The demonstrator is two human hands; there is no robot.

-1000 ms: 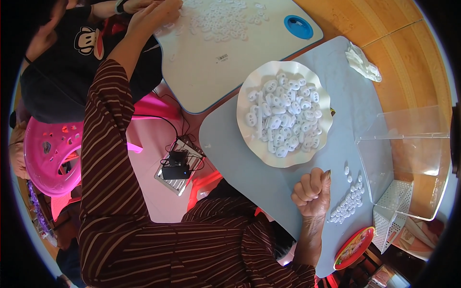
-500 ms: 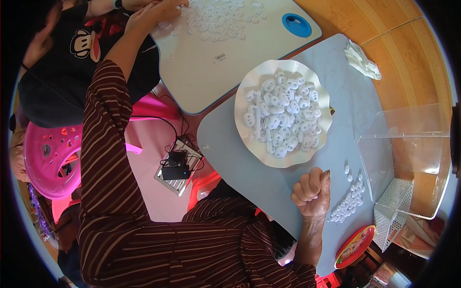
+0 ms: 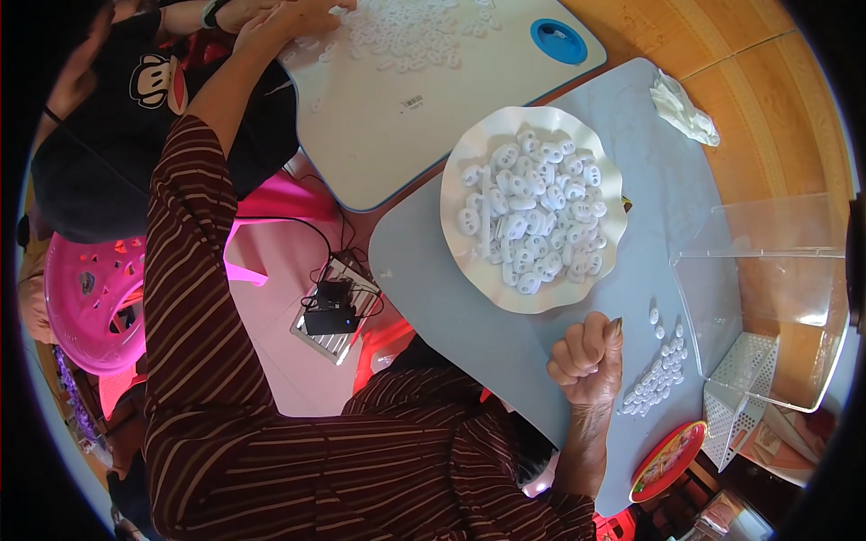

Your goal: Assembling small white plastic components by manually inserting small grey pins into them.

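Observation:
My left arm stretches to the far left, where my left hand is over the white folding table. Its fingertips are pinched at a small white plastic piece, close to the picture's upper edge. Many loose white pieces lie spread just right of it. My right hand rests closed above the grey table, thumb along the curled fingers; whatever may be inside is hidden. Beyond it stands a cream scalloped bowl heaped with white two-holed plastic pieces. Small white pieces lie in a cluster to its right.
Another person's hand is beside my left hand. A clear plastic box, a white perforated basket and a red-rimmed tray are at the right. Crumpled white plastic lies far right. A pink stool and cables are below left.
My left hand has drawn back slightly to the left, and a white piece now shows at its fingertips. The other person's wrist has come further into view. My right hand stays put.

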